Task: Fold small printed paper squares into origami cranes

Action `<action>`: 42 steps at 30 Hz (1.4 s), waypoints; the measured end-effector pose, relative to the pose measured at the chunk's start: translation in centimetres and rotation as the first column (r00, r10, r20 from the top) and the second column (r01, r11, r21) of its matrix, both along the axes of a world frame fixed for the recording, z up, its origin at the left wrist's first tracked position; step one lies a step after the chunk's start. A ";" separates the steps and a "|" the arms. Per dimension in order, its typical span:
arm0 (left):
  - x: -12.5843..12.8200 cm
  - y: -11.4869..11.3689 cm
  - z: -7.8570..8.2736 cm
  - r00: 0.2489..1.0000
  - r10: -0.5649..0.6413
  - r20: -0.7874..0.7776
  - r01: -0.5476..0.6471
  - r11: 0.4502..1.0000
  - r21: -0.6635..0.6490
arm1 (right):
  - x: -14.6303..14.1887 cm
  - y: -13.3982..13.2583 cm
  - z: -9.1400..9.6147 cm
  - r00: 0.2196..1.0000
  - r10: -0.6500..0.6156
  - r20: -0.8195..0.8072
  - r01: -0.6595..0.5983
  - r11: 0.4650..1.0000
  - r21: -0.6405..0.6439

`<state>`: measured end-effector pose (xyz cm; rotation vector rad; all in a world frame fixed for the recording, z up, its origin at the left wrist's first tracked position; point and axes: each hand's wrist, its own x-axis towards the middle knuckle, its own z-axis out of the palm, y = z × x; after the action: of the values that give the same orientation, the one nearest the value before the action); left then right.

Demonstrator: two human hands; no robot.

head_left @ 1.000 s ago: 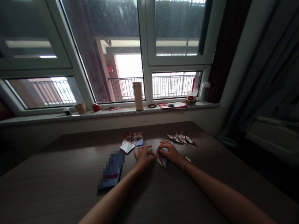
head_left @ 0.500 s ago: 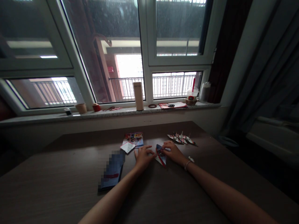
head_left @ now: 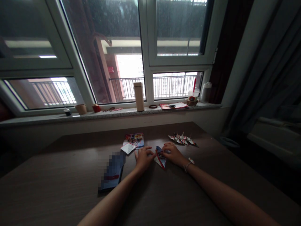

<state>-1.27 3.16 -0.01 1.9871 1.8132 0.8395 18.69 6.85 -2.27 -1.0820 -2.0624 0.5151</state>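
A small folded piece of printed paper (head_left: 161,159), white, blue and red with a pointed lower end, is between my hands just over the table. My right hand (head_left: 172,153) pinches its upper right side, fingers bent. At its left edge, the thumb and forefinger of my left hand (head_left: 144,158) close on the paper, while the other fingers spread to the left. Behind my right hand lie several folded paper pieces (head_left: 182,139) in a cluster. A printed booklet or sheet (head_left: 139,142) with a white paper square (head_left: 128,148) on it lies beyond my left hand.
A dark, partly pixelated flat object (head_left: 112,175) lies left of my left forearm on the brown table (head_left: 58,175). The windowsill holds a beige bottle (head_left: 139,97), a paper cup (head_left: 81,109), scissors (head_left: 172,106) on red-and-white paper, and a drink cup (head_left: 193,94) with a red straw.
The folded paper has turned slightly, its lower point shifting a little left. Both hands stay at it with only small finger movements.
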 end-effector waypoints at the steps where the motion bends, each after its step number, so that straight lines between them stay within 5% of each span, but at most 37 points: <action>1: 0.0 0.0 -0.1 1.000 -0.001 -0.003 0.001 1.000 0.001 | 0.0 -0.1 0.1 1.000 -0.006 0.002 0.006 1.000 0.002; 23: -0.1 0.1 -0.3 0.998 0.018 0.067 -0.020 0.999 0.040 | -0.4 -1.1 0.4 0.993 0.001 0.114 -0.029 0.970 0.242; 42: -0.3 0.1 -0.2 0.992 0.016 0.124 -0.027 0.996 0.085 | -0.5 -1.0 0.3 0.995 -0.016 0.099 -0.004 0.981 0.192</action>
<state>-1.55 3.30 -0.23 1.9240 1.7595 1.0394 18.22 5.84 -1.94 -1.0171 -2.1450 0.2569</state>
